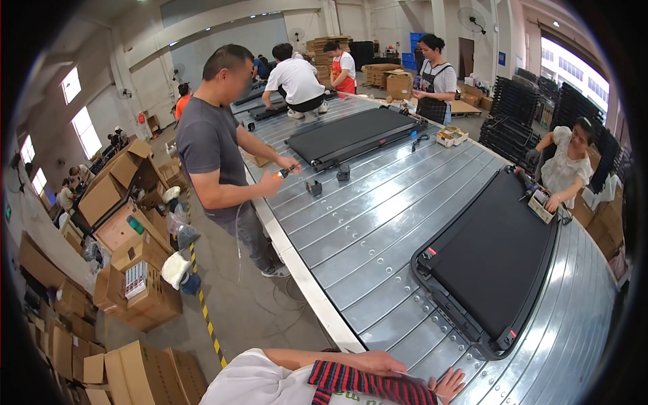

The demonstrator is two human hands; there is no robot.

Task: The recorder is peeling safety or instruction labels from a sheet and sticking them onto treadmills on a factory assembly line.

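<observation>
At the lower edge, my left hand (381,363) has its fingers curled, close to the red-and-black striped sleeve (371,383) on my other arm. Whatever it may hold is too small to make out. My right hand (449,386) comes out of that sleeve with its fingers spread on the metal-slatted table (378,317); it holds nothing I can see. Beyond both hands, to the right, lies a long flat black treadmill-like unit (493,263) with a dark frame and small red tags at its near corners. My hands are apart from it.
A person in grey (209,135) holds an orange-and-black tool (287,171) at the table's left side. At right, someone in white handles a small box (540,206). Another black unit (358,135) lies farther up. Cardboard boxes (138,290) crowd the left floor.
</observation>
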